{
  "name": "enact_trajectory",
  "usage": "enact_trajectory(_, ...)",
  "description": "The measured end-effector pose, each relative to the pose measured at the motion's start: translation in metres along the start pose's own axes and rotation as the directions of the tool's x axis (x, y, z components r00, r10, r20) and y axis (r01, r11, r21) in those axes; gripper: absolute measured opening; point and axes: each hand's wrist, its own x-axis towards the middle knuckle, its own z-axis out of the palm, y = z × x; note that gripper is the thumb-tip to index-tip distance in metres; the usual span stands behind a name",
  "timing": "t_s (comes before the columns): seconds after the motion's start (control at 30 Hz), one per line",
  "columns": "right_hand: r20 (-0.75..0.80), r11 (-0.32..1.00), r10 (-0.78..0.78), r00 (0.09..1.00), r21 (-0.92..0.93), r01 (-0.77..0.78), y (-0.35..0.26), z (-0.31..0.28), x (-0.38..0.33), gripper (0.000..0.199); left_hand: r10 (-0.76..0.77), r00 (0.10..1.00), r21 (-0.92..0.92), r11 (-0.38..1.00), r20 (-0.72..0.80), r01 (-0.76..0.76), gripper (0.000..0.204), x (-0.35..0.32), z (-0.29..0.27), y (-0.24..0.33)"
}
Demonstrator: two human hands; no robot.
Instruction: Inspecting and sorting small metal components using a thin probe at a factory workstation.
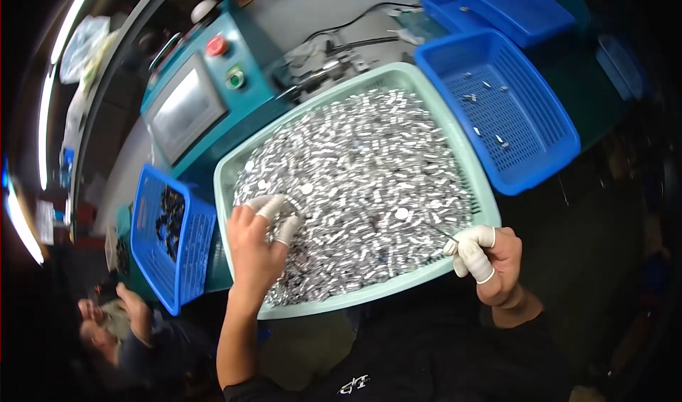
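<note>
A large pale green basket (486,202) stands before me, heaped with small shiny silver metal cylinders (355,182). My left hand (259,240) reaches over its left side, white finger cots on the thumb and fingers. Its thumb and fingers are apart, with the tips at the metal pieces; whether a piece is between them I cannot make out. At the basket's right front corner my right hand (490,260), also in white finger cots, pinches a thin dark rod (442,231). The rod points left over the pieces. A few round white-looking discs (402,213) lie among the cylinders.
A blue basket (536,167) at right holds a few silver pieces; blue trays (511,8) lie behind it. At left stands a blue basket (192,274) with dark pieces. A teal machine (252,47) with screen and buttons is behind. Another person (142,331) sits at lower left.
</note>
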Motion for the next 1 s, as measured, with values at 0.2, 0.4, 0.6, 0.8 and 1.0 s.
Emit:
enact_trajectory(0.2,0.063,0.982,0.002,0.998,-0.186,0.010,0.004,0.043,0.014,0.010,-0.062,0.998,-0.076,0.995,-0.016,0.061,0.036,-0.014,0.002,-0.002)
enact_trajectory(0.4,0.024,0.957,-0.026,0.999,-0.287,0.032,0.017,0.054,0.010,0.009,0.000,0.998,-0.185,0.983,-0.056,-0.011,0.022,-0.002,0.011,-0.005)
enact_trajectory(0.6,0.006,0.968,-0.039,0.999,-0.248,0.039,0.019,0.052,0.006,0.008,-0.025,0.995,-0.301,0.954,-0.092,-0.003,0.019,0.001,0.022,-0.010)
enact_trajectory(0.8,0.063,0.957,-0.081,0.995,-0.274,0.096,0.019,0.047,0.007,0.008,0.048,0.989,-0.366,0.926,-0.138,-0.096,0.018,0.002,0.017,-0.006)
enact_trajectory(1.0,0.083,0.949,-0.124,0.989,-0.282,0.143,0.018,0.044,0.008,0.010,-0.097,0.993,-0.735,0.678,-0.072,0.012,0.012,-0.020,0.004,0.000)
